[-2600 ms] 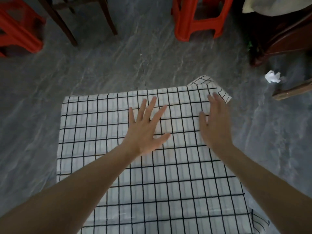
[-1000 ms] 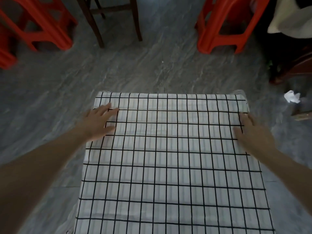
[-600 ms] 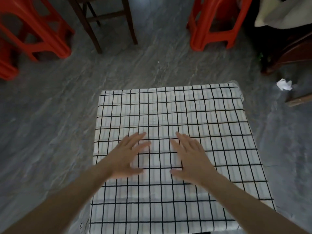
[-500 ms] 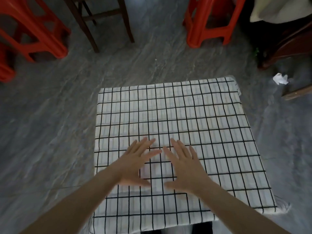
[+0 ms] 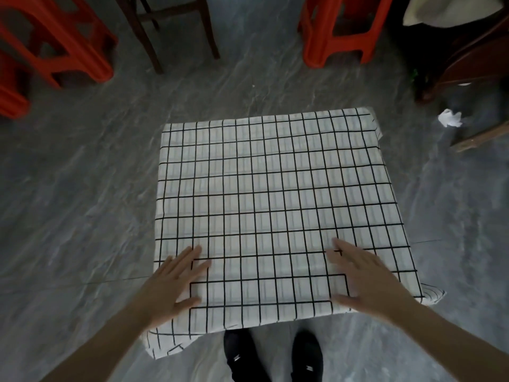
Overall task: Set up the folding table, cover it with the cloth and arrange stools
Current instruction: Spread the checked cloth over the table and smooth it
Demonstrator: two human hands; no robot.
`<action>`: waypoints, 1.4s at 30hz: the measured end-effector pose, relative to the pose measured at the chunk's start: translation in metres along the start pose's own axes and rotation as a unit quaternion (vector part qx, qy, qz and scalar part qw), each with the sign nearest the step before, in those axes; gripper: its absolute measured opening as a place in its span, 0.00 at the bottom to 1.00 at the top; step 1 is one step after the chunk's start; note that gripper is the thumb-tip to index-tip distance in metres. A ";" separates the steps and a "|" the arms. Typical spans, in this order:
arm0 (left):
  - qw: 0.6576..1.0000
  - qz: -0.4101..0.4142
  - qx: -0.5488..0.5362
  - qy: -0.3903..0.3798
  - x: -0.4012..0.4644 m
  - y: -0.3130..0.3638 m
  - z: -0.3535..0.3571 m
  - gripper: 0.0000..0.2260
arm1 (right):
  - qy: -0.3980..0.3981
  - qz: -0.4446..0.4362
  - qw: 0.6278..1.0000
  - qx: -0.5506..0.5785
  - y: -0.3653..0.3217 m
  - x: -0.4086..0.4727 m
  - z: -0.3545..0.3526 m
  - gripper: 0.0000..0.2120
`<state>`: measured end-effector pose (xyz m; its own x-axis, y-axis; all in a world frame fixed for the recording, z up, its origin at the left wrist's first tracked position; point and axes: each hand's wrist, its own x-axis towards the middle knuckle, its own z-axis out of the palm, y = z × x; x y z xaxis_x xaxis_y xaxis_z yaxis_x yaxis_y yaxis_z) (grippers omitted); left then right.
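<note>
Seen from above, the left hand (image 5: 176,285) and right hand (image 5: 366,279) lie flat with fingers spread, gripping nothing, palms pressing the near corners of a white cotton cloth with a black grid pattern (image 5: 272,205). The cloth covers the small square folding desk entirely, centre frame; loose corners droop at lower left and lower right, above the person's black shoes (image 5: 275,357). Likely risk: a sideways push could drag the cloth askew or off the desk, since nothing pins it. Grey marbled floor (image 5: 77,205) lies open all round. Three red plastic stools, one upper right (image 5: 341,31), two upper left (image 5: 49,48), stand well apart beside dark wooden chair legs (image 5: 148,37); crumpled white paper (image 5: 450,118) sits right.
</note>
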<state>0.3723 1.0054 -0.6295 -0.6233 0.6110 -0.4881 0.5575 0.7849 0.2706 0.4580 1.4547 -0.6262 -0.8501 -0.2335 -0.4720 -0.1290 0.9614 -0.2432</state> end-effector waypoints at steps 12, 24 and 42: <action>0.963 -0.255 -0.044 0.080 -0.037 -0.022 -0.028 0.21 | 0.088 0.219 0.972 0.018 0.114 -0.075 -0.008 0.40; 0.999 0.032 -0.004 0.002 0.072 0.108 -0.016 0.30 | 0.096 0.020 0.993 0.071 -0.067 0.037 -0.010 0.38; 0.958 -0.285 -0.003 -0.041 -0.003 -0.026 -0.051 0.53 | 0.027 0.336 0.937 0.091 0.043 -0.022 -0.039 0.41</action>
<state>0.3317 0.9884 -0.5932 -0.7803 0.0721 -0.6212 0.1358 0.9892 -0.0558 0.4513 1.5069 -0.5928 -0.7334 0.4283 -0.5280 0.5298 0.8467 -0.0491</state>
